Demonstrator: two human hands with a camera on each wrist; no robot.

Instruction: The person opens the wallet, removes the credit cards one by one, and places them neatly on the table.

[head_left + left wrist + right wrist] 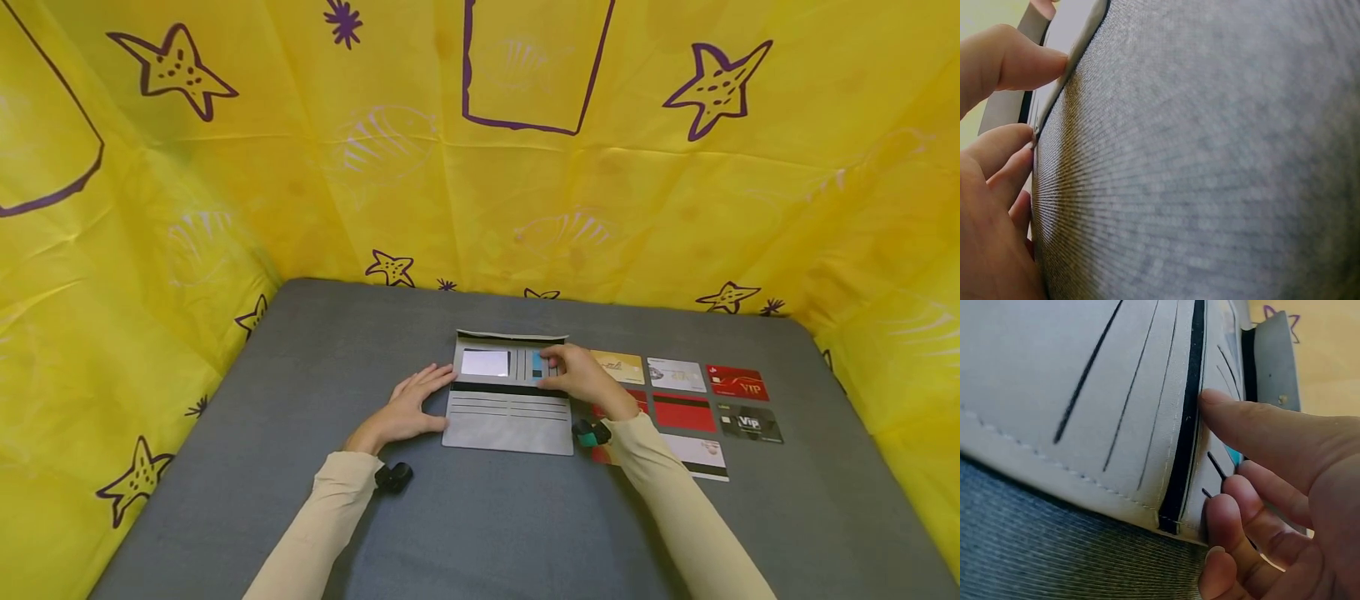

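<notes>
A grey long wallet lies unfolded on the table, with card slots in both halves. My left hand rests at its left edge, fingers and thumb spread; in the left wrist view the thumb touches the wallet's edge. A blue card sits at the slots of the upper half. My right hand holds this card between thumb and fingers. In the right wrist view, only a bit of blue card shows behind the thumb. A white panel fills the wallet's upper-left window.
Right of the wallet lie several cards in rows: a gold card, a silver card, a red VIP card, a red striped card, a black Vip card and a white card. My right forearm partly covers others. Yellow cloth surrounds the table.
</notes>
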